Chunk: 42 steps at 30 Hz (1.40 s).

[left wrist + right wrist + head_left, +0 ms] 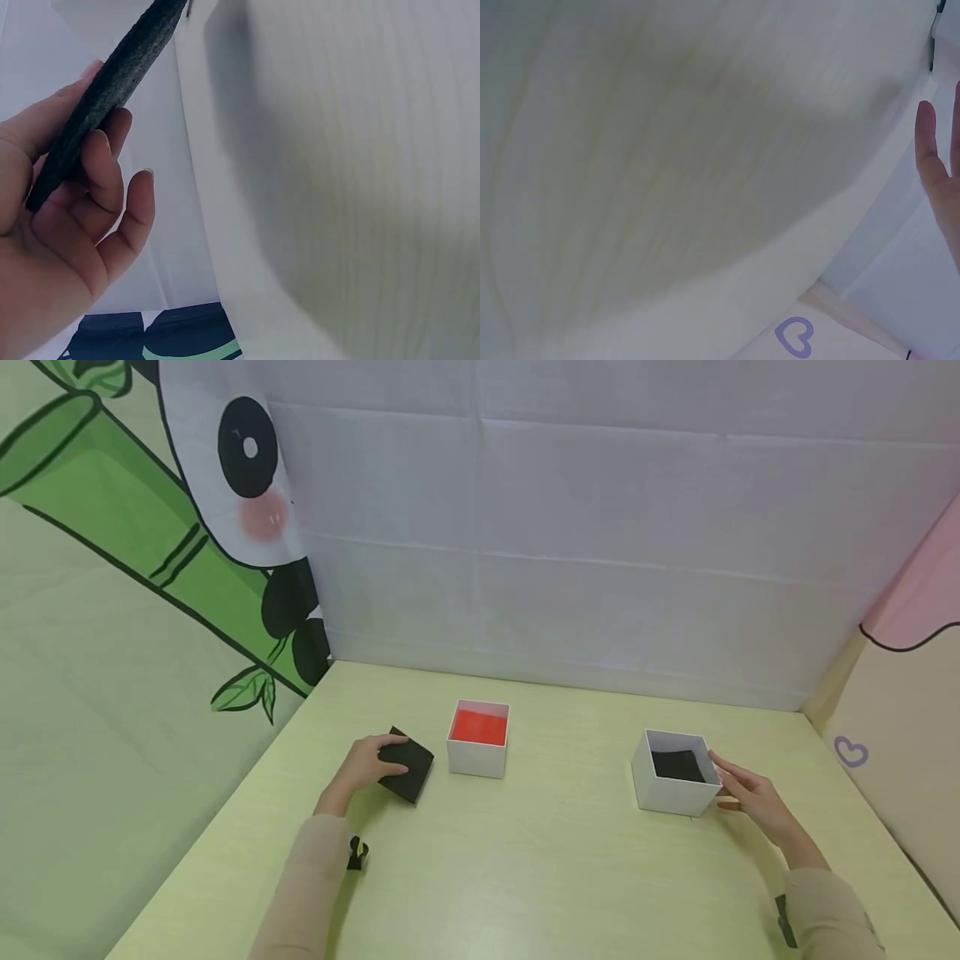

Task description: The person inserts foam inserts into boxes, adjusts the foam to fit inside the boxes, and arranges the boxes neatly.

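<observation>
My left hand [363,768] holds a black square pad [411,770], pinched between thumb and fingers. From the left wrist view, the pad [105,105] appears edge-on as a thin, rough-textured slab tilted above the table. At the right stands a white open-topped box [671,796] with a black piece [678,766] inside. My right hand [759,802] is beside that box, fingertips right at its right-hand wall. In the right wrist view only part of the hand shows, with straight fingers [928,142]; the box is outside that view.
A second white box [477,760], with a red piece [480,727] inside, stands just right of the black pad. All this is on a pale yellow table [540,868]. Behind it hangs a white cloth backdrop [570,543], with a printed bamboo and panda panel [142,518] at left.
</observation>
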Tool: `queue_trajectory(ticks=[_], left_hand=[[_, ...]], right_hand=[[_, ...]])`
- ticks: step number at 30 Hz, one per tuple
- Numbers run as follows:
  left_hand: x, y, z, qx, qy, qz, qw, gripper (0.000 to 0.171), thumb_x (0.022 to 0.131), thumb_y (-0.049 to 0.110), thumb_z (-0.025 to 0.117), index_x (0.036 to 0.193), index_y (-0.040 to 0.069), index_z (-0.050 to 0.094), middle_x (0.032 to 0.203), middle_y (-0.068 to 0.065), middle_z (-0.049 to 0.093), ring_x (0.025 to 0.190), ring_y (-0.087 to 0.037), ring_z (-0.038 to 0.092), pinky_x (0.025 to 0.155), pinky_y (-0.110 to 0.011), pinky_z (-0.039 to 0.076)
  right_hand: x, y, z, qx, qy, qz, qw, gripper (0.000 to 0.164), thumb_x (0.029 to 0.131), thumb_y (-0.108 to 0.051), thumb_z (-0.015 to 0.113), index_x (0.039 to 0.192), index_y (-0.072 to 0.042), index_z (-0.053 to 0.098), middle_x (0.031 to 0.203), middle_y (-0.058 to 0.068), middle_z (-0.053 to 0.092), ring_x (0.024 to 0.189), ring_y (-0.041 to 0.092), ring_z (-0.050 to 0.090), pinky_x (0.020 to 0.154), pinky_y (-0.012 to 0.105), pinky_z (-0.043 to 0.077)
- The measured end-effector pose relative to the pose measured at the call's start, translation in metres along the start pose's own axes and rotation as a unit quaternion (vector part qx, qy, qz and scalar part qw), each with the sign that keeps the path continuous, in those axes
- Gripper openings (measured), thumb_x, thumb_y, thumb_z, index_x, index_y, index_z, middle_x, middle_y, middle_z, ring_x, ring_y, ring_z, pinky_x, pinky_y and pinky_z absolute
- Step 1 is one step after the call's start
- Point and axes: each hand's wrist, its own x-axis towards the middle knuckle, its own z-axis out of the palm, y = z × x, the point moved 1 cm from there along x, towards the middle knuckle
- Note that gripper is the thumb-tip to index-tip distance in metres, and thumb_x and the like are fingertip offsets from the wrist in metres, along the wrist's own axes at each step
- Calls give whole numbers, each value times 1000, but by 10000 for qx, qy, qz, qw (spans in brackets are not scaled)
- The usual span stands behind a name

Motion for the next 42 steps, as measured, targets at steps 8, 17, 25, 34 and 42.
queue_trajectory(ticks=[8,17,25,34,42], left_hand=[[-7,8,7,-348,-136,70,9993,48,75,12,72,120,5,56,126,-24,46,119,-40,36,94,-52,29],[-15,17,16,-1146,-225,-125,9931,50,74,16,73,120,7,57,127,-20,46,116,-37,40,92,-49,34],[-21,31,21,-1478,-294,-260,9882,49,74,16,74,120,9,58,121,-18,51,103,-29,49,84,-39,42],[-29,42,27,-1849,-524,-70,9813,48,75,14,72,120,8,57,116,-17,53,93,-24,52,76,-32,46],[-28,52,33,-1947,-987,408,9750,37,85,5,57,121,2,54,121,-21,49,90,-24,50,75,-29,46]], right_hand=[[0,0,0,58,30,25,10000,42,96,-6,39,134,-22,42,100,-16,59,78,6,59,67,25,50],[0,0,0,52,28,-18,10000,42,96,-6,39,134,-22,42,101,-18,59,78,5,58,67,26,50],[0,0,-1,75,21,-32,10000,42,96,-6,39,133,-23,43,101,-18,59,78,5,59,67,26,50],[-1,-1,1,57,31,-37,10000,41,96,-7,40,133,-22,44,99,-16,60,78,4,58,66,26,51],[-1,-3,3,96,50,-33,9999,40,95,-7,40,132,-23,45,100,-17,60,78,5,58,66,26,51]])
